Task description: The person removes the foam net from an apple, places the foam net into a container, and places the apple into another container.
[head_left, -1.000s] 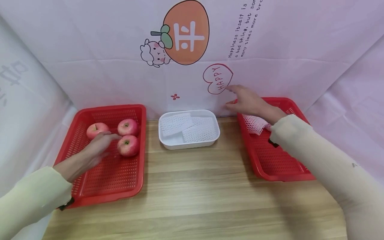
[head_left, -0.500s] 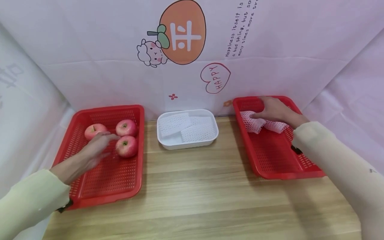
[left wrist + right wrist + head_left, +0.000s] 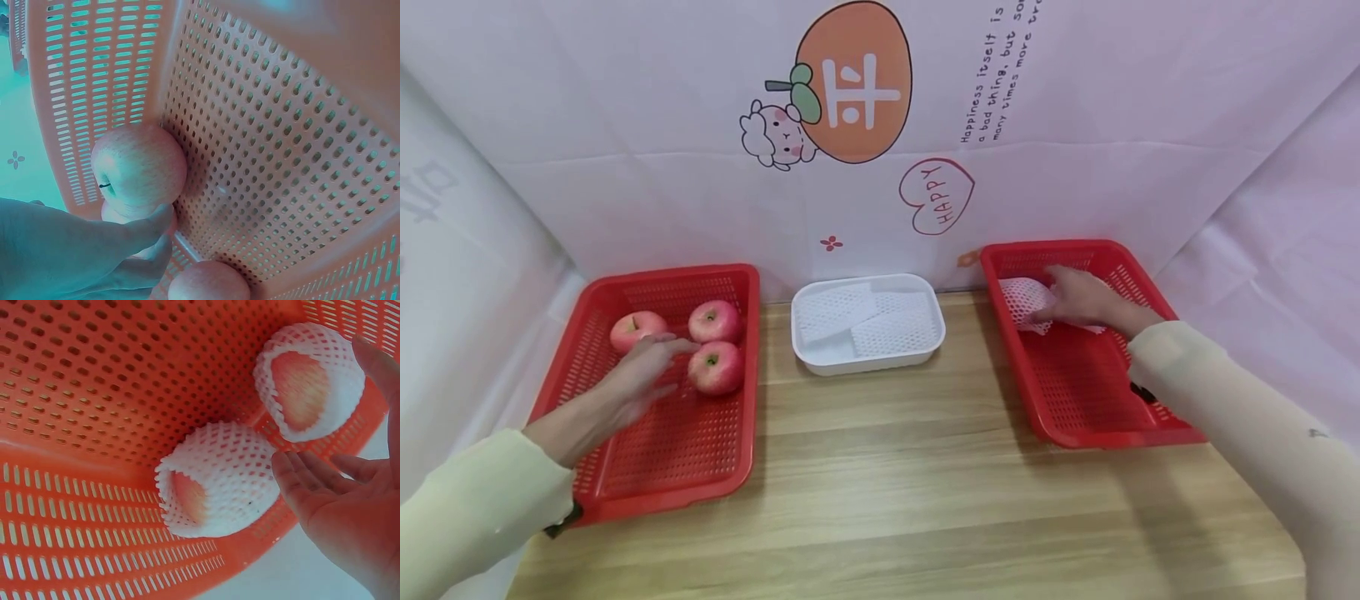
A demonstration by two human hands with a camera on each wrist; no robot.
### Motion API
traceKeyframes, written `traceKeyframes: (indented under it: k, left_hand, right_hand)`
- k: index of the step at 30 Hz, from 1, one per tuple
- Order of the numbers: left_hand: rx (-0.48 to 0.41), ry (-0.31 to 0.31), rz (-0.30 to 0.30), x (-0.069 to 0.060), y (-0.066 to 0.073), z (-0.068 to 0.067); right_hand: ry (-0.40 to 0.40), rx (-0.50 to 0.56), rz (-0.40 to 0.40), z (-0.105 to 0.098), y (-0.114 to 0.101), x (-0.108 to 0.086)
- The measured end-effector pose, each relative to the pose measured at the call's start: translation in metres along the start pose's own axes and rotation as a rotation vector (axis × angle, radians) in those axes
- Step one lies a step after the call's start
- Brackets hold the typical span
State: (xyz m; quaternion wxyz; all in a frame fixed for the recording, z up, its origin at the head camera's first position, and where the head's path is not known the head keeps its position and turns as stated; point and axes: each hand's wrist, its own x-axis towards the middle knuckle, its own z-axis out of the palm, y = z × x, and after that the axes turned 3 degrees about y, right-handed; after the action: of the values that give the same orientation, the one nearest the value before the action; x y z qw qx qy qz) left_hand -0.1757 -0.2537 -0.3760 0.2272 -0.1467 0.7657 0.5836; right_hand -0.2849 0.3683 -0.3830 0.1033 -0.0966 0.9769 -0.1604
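Observation:
In the head view my left hand (image 3: 636, 371) hovers over the left red basket (image 3: 747, 450), beside three bare apples: a front one (image 3: 717, 368), a back right one (image 3: 715, 322) and a back left one (image 3: 638, 330). Its fingers are loosely bent and hold nothing. In the left wrist view the fingertips lie close to an apple (image 3: 140, 169); contact is unclear. My right hand (image 3: 1078, 297) is inside the right red basket (image 3: 1037, 408). The right wrist view has its fingers stretched out between two apples in white foam nets, a lower one (image 3: 222, 481) and an upper one (image 3: 309, 381).
A white tray (image 3: 868, 364) with flat foam nets (image 3: 895, 323) stands between the baskets, against the printed cloth backdrop (image 3: 700, 200). Wooden tabletop (image 3: 887, 483) stretches in front. Raised basket rims surround both hands.
My right hand has come from above the right basket's left rim down into the basket, rightward and lower, to the netted apples. The left hand has barely moved.

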Motion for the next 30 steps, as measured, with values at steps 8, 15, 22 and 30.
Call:
traceKeyframes:
  k: [8,15,22,30]
  left_hand:
    - [-0.020,0.003,0.005,-0.003,-0.003,0.000]
    - [-0.033,-0.001,0.011,-0.004,-0.004,0.000]
    - [-0.040,0.005,0.002,-0.003,-0.005,0.001]
    - [-0.040,0.012,-0.008,-0.004,-0.003,0.001]
  right_hand:
    - [-0.013,-0.003,0.029,0.012,0.001,0.008]
    - [-0.033,-0.003,0.034,0.020,0.004,0.017]
    - [-0.044,-0.018,0.023,0.030,0.007,0.023]
    - [-0.030,0.007,0.028,0.037,0.004,0.023]
